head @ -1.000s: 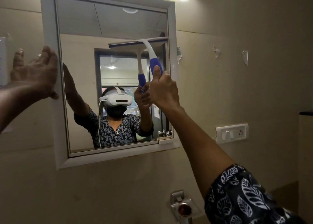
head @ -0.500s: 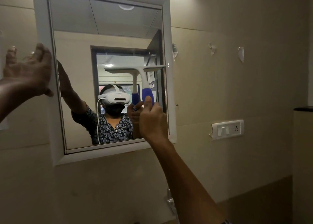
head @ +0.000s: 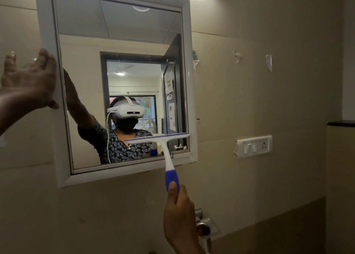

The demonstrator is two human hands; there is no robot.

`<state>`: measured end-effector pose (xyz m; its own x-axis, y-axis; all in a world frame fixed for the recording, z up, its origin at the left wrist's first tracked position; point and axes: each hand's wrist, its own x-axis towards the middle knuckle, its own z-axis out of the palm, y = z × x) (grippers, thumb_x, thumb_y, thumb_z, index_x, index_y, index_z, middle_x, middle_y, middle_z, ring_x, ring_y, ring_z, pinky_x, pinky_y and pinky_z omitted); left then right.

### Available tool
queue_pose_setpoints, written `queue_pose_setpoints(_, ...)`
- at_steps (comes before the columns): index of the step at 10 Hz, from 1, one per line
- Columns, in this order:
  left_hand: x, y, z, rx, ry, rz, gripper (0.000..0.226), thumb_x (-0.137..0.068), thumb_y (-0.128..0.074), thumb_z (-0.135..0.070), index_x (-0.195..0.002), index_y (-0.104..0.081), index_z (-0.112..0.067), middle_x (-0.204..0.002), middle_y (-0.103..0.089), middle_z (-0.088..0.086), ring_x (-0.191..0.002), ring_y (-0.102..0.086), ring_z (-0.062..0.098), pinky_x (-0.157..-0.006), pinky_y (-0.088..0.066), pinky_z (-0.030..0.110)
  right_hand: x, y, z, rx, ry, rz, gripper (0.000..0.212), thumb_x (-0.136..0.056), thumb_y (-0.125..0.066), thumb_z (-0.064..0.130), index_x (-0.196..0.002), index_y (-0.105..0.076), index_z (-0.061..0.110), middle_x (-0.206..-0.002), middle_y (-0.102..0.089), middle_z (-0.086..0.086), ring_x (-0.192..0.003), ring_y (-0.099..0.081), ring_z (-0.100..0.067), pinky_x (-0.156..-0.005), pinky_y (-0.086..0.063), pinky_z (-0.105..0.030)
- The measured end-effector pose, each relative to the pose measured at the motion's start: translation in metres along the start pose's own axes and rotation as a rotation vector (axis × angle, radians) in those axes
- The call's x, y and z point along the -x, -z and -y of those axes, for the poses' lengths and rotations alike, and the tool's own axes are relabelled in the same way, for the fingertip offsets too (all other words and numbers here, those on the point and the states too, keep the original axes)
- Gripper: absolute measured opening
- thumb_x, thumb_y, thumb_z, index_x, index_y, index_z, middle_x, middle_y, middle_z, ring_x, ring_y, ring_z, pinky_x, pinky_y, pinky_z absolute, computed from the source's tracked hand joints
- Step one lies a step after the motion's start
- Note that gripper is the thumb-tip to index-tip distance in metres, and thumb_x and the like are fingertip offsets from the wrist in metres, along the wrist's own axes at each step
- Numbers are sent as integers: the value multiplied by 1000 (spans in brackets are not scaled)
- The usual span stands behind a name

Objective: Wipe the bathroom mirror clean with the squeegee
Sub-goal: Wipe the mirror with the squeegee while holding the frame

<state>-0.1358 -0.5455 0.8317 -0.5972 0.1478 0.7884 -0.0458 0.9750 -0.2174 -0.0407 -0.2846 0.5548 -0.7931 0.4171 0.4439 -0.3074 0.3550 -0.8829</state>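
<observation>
Mirror (head: pixel 123 80): wall-hung, white frame. Left grip (head: pixel 28 80): wide, fingers spread, palm against the frame's left edge. Right grip (head: pixel 178 215): below the mirror, curled round the low blue end of the squeegee (head: pixel 165 153). Blade (head: pixel 157 137) lies across the glass, lower right, near the bottom edge.

Risks:
- The blade's right end sits at the frame and may ride up, leaving a streak.
- The hold is far down the handle, so pressure may be weak.
</observation>
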Motion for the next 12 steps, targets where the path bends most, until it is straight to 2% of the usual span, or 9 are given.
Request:
queue_pose_setpoints(3, 1, -5, -3, 112, 78, 17, 114, -48, -90, -4, -139, -23, 11, -138, -29, 38, -124, -33, 56, -100, -34, 64, 23, 3, -14, 184, -161, -10, 27, -99, -24, 41, -96, -43, 23, -67, -46, 10, -59, -45, 1, -53, -33, -12)
queue_pose_setpoints(4, -2, -9, 1, 86, 65, 48, 127, -54, -89, -10, -148, -5, 5, -154, -5, 30, -142, -17, 44, -115, -16, 58, 24, 12, 4, 240, -159, 15, 26, -99, -24, 43, -92, -42, 25, -65, -45, 10, -56, -44, 1, -49, -32, -11)
queue_pose_setpoints(5, -1, -13, 0, -24, 91, 29, 127, -60, -87, -21, -150, 1, -1, -159, 2, 17, -146, -13, 31, -119, -1, 53, 22, 14, 27, 177, -58, 15, 28, -97, -28, 42, -85, -44, 23, -61, -45, 7, -49, -49, -2, -46, -37, -11)
queue_pose_setpoints(6, 6, -7, -3, -66, 101, 33, 122, -64, -84, -27, -150, 0, -5, -160, 0, 11, -146, -17, 26, -117, 1, 50, 1, 10, 81, -67, 155, 83, 26, -96, -33, 42, -88, -48, 22, -59, -48, 2, -45, -50, 0, -40, -38, -12)
queue_pose_setpoints(7, 8, -2, -5, -60, 109, 46, 121, -65, -83, -26, -151, 0, -6, -160, 1, 10, -147, -15, 24, -117, 2, 50, -27, -2, 126, -145, 297, 128, 30, -97, -33, 40, -99, -50, 15, -71, -56, -3, -52, -52, -4, -49, -45, -18)
queue_pose_setpoints(8, 11, -2, -8, -76, 121, 62, 119, -68, -81, -25, -151, 3, -8, -160, 4, 9, -147, -11, 24, -117, 4, 50, -72, -27, 197, -294, 348, 171, 38, -98, -34, 41, -106, -48, 6, -90, -58, -20, -75, -56, -29, -73, -50, -48)
queue_pose_setpoints(9, 11, -2, -7, -80, 123, 74, 121, -68, -80, -26, -151, 6, -9, -160, 5, 8, -147, -11, 24, -116, 5, 51, -96, -42, 242, -337, 371, 142, 34, -99, -32, 40, -95, -48, 10, -81, -55, -15, -72, -54, -31, -71, -48, -47)
queue_pose_setpoints(11, 9, -5, -5, -87, 122, 57, 124, -67, -81, -28, -151, 8, -10, -159, 8, 8, -147, -9, 25, -116, 6, 50, -129, -65, 300, -332, 371, 104, 43, -100, -29, 38, -114, -47, 2, -87, -52, -13, -67, -52, -24, -50, -42, -30)
queue_pose_setpoints(12, 9, -5, -5, -89, 126, 58, 124, -67, -81, -29, -151, 9, -10, -159, 9, 8, -147, -8, 25, -116, 7, 50, -132, -73, 304, -309, 365, 126, 42, -100, -28, 38, -117, -44, 2, -84, -50, -11, -64, -50, -21, -52, -42, -30)
